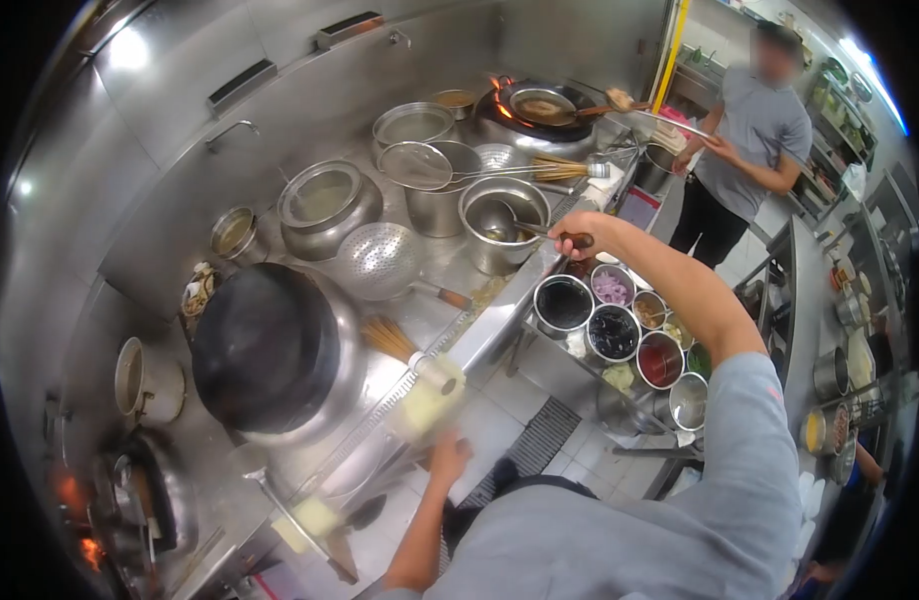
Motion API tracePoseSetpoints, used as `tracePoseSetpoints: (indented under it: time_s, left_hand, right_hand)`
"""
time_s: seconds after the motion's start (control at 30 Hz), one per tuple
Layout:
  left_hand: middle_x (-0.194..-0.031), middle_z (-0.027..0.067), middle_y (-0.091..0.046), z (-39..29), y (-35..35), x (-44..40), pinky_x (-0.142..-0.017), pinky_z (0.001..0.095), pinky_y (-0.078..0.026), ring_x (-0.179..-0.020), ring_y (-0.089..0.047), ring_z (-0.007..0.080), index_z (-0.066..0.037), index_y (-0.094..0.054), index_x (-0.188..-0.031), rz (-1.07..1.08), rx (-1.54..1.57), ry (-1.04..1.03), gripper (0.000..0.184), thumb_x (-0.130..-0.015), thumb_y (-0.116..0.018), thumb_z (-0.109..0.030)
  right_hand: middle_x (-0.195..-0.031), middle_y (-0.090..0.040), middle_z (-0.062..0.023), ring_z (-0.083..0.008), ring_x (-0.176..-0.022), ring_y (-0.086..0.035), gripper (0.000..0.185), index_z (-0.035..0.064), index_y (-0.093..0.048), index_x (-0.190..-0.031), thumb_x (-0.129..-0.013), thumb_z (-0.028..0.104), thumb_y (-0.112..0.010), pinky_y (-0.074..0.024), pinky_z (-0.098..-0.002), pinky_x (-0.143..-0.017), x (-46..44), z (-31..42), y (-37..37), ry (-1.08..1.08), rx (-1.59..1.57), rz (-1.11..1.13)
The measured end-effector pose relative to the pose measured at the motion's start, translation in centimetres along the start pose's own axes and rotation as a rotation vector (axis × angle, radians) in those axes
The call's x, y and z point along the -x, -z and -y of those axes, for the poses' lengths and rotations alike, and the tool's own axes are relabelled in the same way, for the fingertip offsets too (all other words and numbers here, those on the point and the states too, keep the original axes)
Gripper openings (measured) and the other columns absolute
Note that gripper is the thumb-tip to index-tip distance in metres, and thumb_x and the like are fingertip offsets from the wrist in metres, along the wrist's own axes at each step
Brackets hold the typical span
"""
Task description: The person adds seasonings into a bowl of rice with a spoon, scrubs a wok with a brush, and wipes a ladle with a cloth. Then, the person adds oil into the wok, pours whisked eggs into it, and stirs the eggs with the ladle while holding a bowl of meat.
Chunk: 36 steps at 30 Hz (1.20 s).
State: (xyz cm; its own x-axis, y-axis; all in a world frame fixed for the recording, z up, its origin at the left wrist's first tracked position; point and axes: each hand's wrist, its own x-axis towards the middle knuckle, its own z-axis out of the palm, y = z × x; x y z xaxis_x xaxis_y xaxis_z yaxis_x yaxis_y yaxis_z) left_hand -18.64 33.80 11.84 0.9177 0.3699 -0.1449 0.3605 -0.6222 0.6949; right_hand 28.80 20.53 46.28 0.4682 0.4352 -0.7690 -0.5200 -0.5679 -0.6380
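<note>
My right hand (583,232) is closed round the wooden handle of a ladle (498,220), whose bowl sits inside a tall metal pot (521,187). Below the counter's front edge, my left hand (448,458) hangs near a pale yellow cloth (430,400); its fingers are partly blurred, and I cannot tell whether they hold anything. A bamboo brush (390,338) lies on the counter beside a large dark wok (265,348). The perforated skimmer (380,260) rests between the wok and the tall pot.
Flames burn under a wok (545,105) at the back and at the lower left burner. Metal containers of ingredients (662,358) stand right of the counter. Another person (755,140) stands at the upper right, holding a long-handled tool. Lidded pots (325,200) line the wall side.
</note>
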Motion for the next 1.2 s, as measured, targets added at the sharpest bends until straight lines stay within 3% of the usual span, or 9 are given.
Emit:
tracePoseSetpoints:
  time_s: [0.07,0.13,0.2,0.27,0.3,0.4,0.63,0.87,1.2]
  left_hand:
    - [-0.129,0.0181,-0.058,-4.3,3.9,2.9,-0.104,0.0419,-0.039,-0.12,-0.053,0.0366,-0.004,-0.056,-0.13,-0.018,0.191,0.045,0.045,-0.088,-0.06,-0.019]
    - [-0.125,0.0162,-0.06,-5.4,5.6,5.5,-0.102,0.0404,-0.042,-0.117,-0.055,0.0335,-0.004,-0.058,-0.128,-0.043,0.264,0.068,0.041,-0.089,-0.06,-0.017]
    - [-0.122,0.0143,-0.063,-5.9,7.0,7.7,-0.099,0.039,-0.044,-0.115,-0.058,0.0305,-0.005,-0.06,-0.126,-0.062,0.342,0.091,0.038,-0.089,-0.061,-0.016]
    - [-0.113,0.0127,-0.067,-6.4,8.6,9.8,-0.088,0.0318,-0.051,-0.099,-0.065,0.022,-0.005,-0.062,-0.122,-0.179,0.412,0.159,0.035,-0.088,-0.064,-0.01]
    - [-0.111,0.0107,-0.068,-8.2,10.5,10.4,-0.085,0.0295,-0.051,-0.098,-0.064,0.0175,-0.005,-0.064,-0.12,-0.174,0.475,0.193,0.031,-0.089,-0.064,-0.009]
    - [-0.109,0.0123,-0.07,-7.5,12.3,12.0,-0.087,0.0332,-0.05,-0.101,-0.066,0.0246,-0.006,-0.065,-0.117,-0.301,0.315,0.184,0.026,-0.092,-0.059,-0.012]
    - [-0.098,0.0127,-0.071,-8.6,15.5,13.3,-0.084,0.0312,-0.049,-0.093,-0.067,0.022,-0.003,-0.07,-0.103,-0.388,0.449,0.273,0.017,-0.092,-0.061,-0.013]
    - [-0.096,0.0115,-0.071,-8.4,15.0,13.4,-0.083,0.0303,-0.049,-0.092,-0.067,0.02,-0.001,-0.069,-0.103,-0.401,0.415,0.203,0.017,-0.092,-0.062,-0.011]
    - [-0.096,0.0115,-0.071,-9.8,15.1,14.0,-0.082,0.0295,-0.05,-0.091,-0.067,0.0187,-0.001,-0.069,-0.104,-0.377,0.407,0.203,0.017,-0.092,-0.062,-0.011]
  right_hand:
    - [-0.07,-0.051,0.0012,-0.0047,-0.052,-0.048,0.013,0.0056,-0.048,-0.091,-0.098,0.016,-0.048,-0.0376,-0.0209,-0.045,-1.4,0.2,0.8,0.0,-0.022,0.048]
    - [-0.081,-0.051,-0.0065,-0.0067,-0.053,-0.05,0.012,0.0046,-0.043,-0.096,-0.096,0.014,-0.051,-0.0364,-0.0216,-0.039,-3.1,0.0,2.0,-0.12,-0.405,0.313]
    - [-0.078,-0.048,-0.0041,-0.0056,-0.052,-0.049,0.016,0.0006,-0.041,-0.094,-0.097,0.015,-0.047,-0.036,-0.0207,-0.04,-2.4,-1.1,2.2,-0.119,-0.515,0.374]
    - [-0.079,-0.048,-0.0059,-0.0066,-0.052,-0.05,0.017,-0.0004,-0.039,-0.092,-0.096,0.014,-0.048,-0.035,-0.0203,-0.038,-1.9,-3.4,1.9,-0.042,-0.877,0.467]
    - [-0.079,-0.047,-0.0073,-0.0067,-0.051,-0.05,0.017,-0.0005,-0.039,-0.091,-0.095,0.013,-0.05,-0.0345,-0.0202,-0.036,-0.6,-4.6,1.4,-0.009,-0.951,0.497]
    - [-0.078,-0.048,-0.0065,-0.0061,-0.051,-0.049,0.017,-0.0003,-0.04,-0.09,-0.095,0.012,-0.05,-0.0339,-0.0206,-0.035,1.6,-7.7,0.4,0.156,-1.024,0.517]
    - [-0.076,-0.05,-0.0056,-0.006,-0.049,-0.047,0.016,0.0023,-0.041,-0.089,-0.096,0.014,-0.049,-0.0344,-0.0223,-0.034,3.3,-11.6,-0.4,0.322,-0.915,0.58]
    - [-0.077,-0.05,-0.0056,-0.0057,-0.049,-0.046,0.013,0.0073,-0.041,-0.091,-0.094,0.013,-0.052,-0.033,-0.0217,-0.033,5.4,-12.7,-1.7,0.513,-0.859,0.379]
    - [-0.078,-0.05,-0.0053,-0.0049,-0.049,-0.046,0.012,0.011,-0.04,-0.092,-0.094,0.011,-0.053,-0.0313,-0.0209,-0.032,5.3,-13.5,-1.4,0.548,-0.894,0.385]
